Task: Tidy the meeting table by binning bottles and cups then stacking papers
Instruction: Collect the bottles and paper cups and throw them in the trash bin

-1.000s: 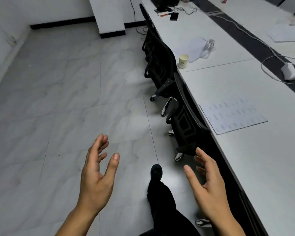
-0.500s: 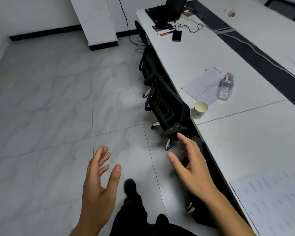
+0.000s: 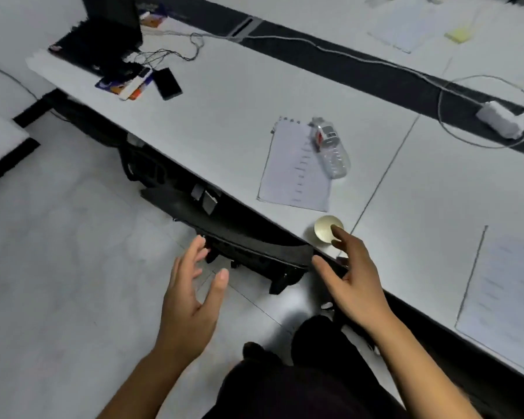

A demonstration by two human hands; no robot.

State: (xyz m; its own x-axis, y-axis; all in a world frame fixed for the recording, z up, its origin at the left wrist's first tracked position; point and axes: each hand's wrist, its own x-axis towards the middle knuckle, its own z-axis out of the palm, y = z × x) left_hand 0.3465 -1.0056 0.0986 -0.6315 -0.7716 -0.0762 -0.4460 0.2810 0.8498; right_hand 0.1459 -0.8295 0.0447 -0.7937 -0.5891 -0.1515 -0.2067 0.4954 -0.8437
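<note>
A small paper cup [image 3: 324, 230] stands upright near the front edge of the white meeting table [image 3: 233, 116]. My right hand [image 3: 356, 278] is open beside it, fingertips at the cup's rim, nothing held. A clear plastic bottle [image 3: 330, 146] lies on its side across a printed sheet of paper [image 3: 291, 170] just beyond the cup. Another printed sheet [image 3: 505, 291] lies at the right. My left hand [image 3: 191, 294] hovers open over the floor, empty.
A black office chair [image 3: 248, 246] is tucked under the table edge by my hands. At the far left end sit a laptop [image 3: 109, 28], a phone [image 3: 169, 83] and cables. A white charger [image 3: 501, 117] with cord lies on the dark centre strip. More papers [image 3: 406, 28] lie beyond.
I have walked closer to the cup and bottle. My right hand has reached forward from over the chair to the cup's rim. My left hand stays open.
</note>
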